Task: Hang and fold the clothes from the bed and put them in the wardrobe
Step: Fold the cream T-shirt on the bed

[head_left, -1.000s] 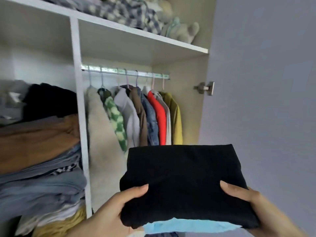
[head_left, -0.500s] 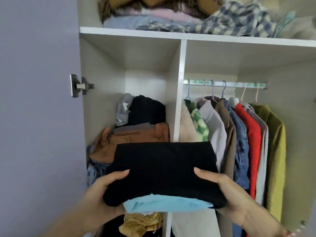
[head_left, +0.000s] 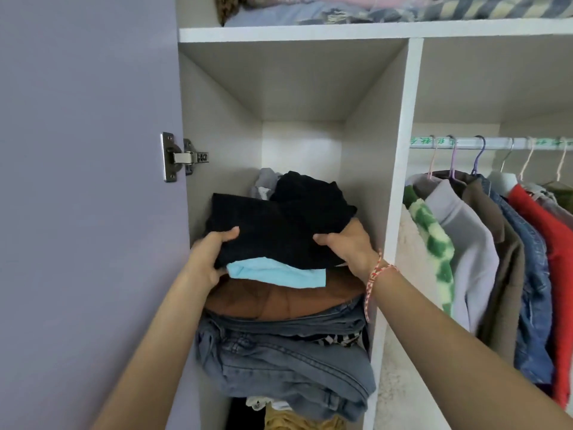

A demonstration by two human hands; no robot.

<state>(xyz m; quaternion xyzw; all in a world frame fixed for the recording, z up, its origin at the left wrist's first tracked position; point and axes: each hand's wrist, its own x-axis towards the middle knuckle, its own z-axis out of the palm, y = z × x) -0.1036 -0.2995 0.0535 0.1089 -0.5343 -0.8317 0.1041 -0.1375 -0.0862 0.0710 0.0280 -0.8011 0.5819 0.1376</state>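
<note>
A folded black garment [head_left: 266, 234] with a folded light blue garment [head_left: 276, 273] under it lies on top of the clothes stack in the left wardrobe compartment [head_left: 369, 181]. My left hand [head_left: 210, 259] grips the bundle's left edge, thumb on top. My right hand [head_left: 347, 246] grips its right edge, thumb on top too; a red string bracelet circles that wrist. The bundle rests on a brown garment [head_left: 279, 301], which lies over folded jeans [head_left: 285, 361]. Behind the bundle sits a crumpled black piece [head_left: 313, 193].
The purple wardrobe door [head_left: 86, 181] stands open at the left, hinge [head_left: 183, 156] showing. Right of the white divider [head_left: 400, 181], jackets and shirts [head_left: 496, 243] hang on a rail [head_left: 496, 143]. Folded bedding fills the top shelf [head_left: 341, 32].
I have stepped closer, and both hands have pushed the black and blue bundle forward into the left compartment, onto the brown garment.
</note>
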